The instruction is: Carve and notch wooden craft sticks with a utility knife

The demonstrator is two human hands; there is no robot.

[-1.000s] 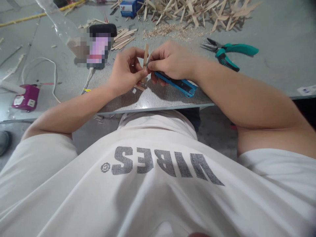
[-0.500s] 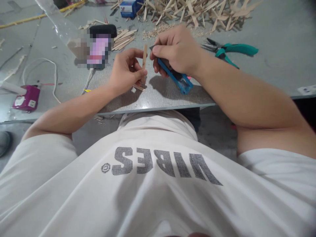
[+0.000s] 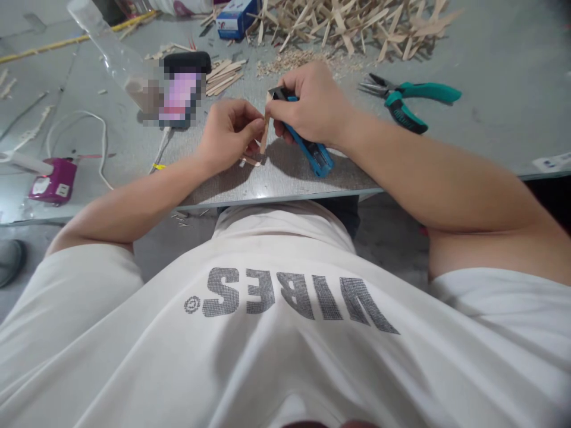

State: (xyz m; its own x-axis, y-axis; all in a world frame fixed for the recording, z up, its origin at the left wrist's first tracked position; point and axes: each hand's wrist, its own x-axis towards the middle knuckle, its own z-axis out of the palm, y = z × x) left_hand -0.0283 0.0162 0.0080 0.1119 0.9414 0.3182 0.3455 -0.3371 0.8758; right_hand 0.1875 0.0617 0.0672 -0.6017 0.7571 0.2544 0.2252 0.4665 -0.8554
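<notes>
My left hand (image 3: 232, 131) pinches a flat wooden stick (image 3: 264, 139) and holds it nearly upright above the table's front edge. My right hand (image 3: 310, 101) is closed around a blue utility knife (image 3: 317, 157), whose handle end points down toward me. The knife's dark blade end is at the upper part of the stick, and my right thumb presses there too. My fingers partly hide the stick and the blade. A small piece of wood (image 3: 252, 161) lies on the table just under my left hand.
Green-handled pliers (image 3: 410, 94) lie right of my right hand. Behind are wood shavings (image 3: 294, 62), a large heap of sticks (image 3: 348, 24), a blue box (image 3: 235, 19) and a row of sticks (image 3: 225, 77). A phone (image 3: 181, 98), clear bottle (image 3: 111, 53) and purple charger (image 3: 53, 181) stand left.
My right hand has brought the knife left to the stick, where blade and thumb now meet it. The stick has shifted slightly lower and tilted in my left hand.
</notes>
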